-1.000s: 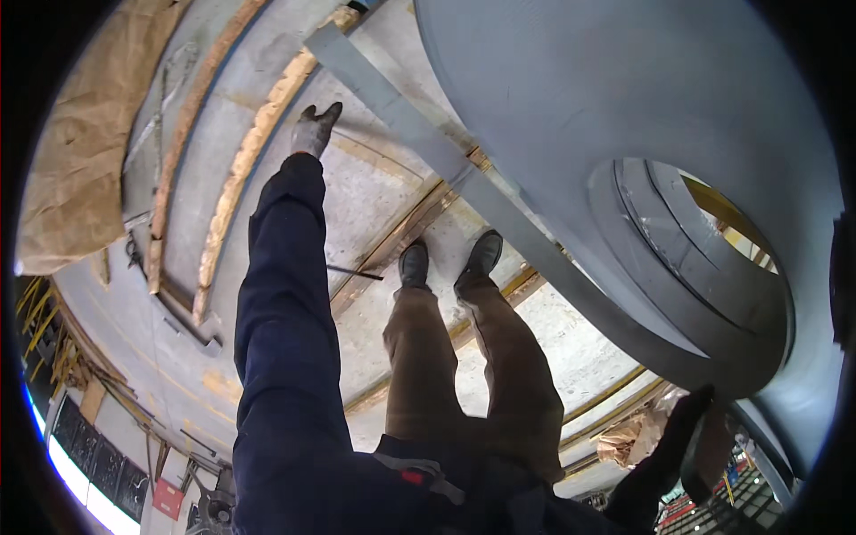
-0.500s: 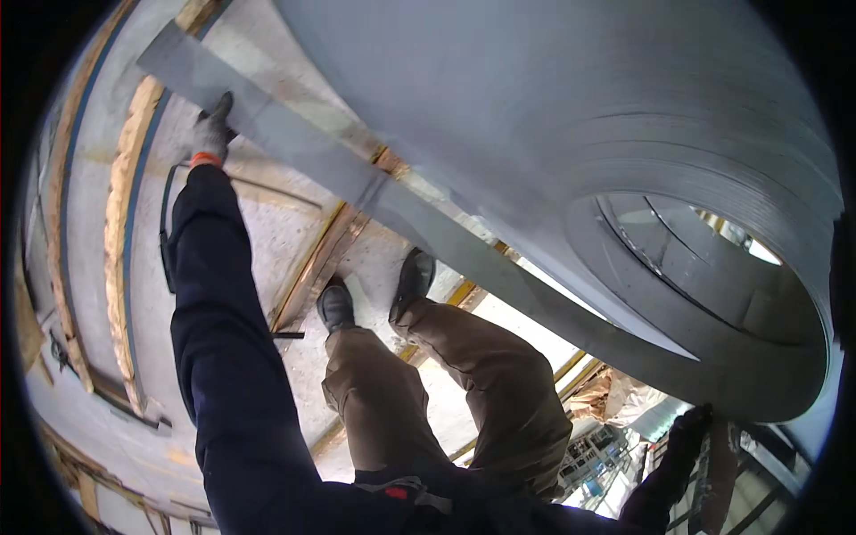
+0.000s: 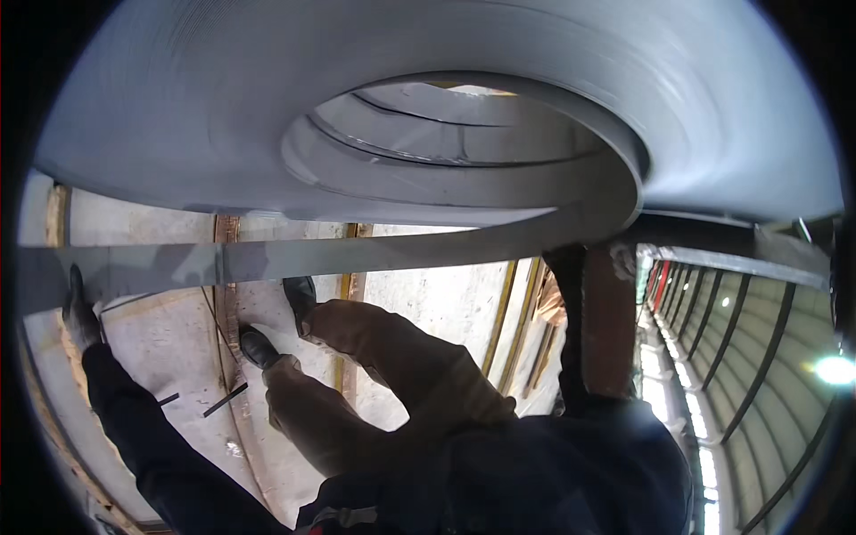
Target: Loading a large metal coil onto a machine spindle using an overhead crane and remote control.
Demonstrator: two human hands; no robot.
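At the far left, we see the person's dark-gloved left hand [image 3: 82, 319] meeting the lower edge of a long, flat, grey metal strip [image 3: 357, 256], with one digit laid up over the strip's face. The rest of its fingers are hidden from us, so we cannot tell whether it is clenched on the metal. Toward the right, the dark right hand [image 3: 563, 259] is just under the same strip where it begins to curve; most of it is in shadow, and we cannot tell its grip.

From the left hand, we follow the strip across the view to the round opening of a huge, smooth grey metal coil [image 3: 205, 116], where it bends up along the inner rim. Beside the right forearm, we find an upright reddish-brown post [image 3: 611, 330].

Below the strip, we look down on a pale, stained floor [image 3: 432, 308] crossed by brown and yellowish wooden battens [image 3: 501, 316]. The person's black boots [image 3: 259, 346] stand there beneath brown trousers [image 3: 392, 334], near a short, dark, straight bar [image 3: 225, 399]. At the right, we see pale panels with dark ribs [image 3: 758, 357] and a glaring white lamp [image 3: 835, 369].
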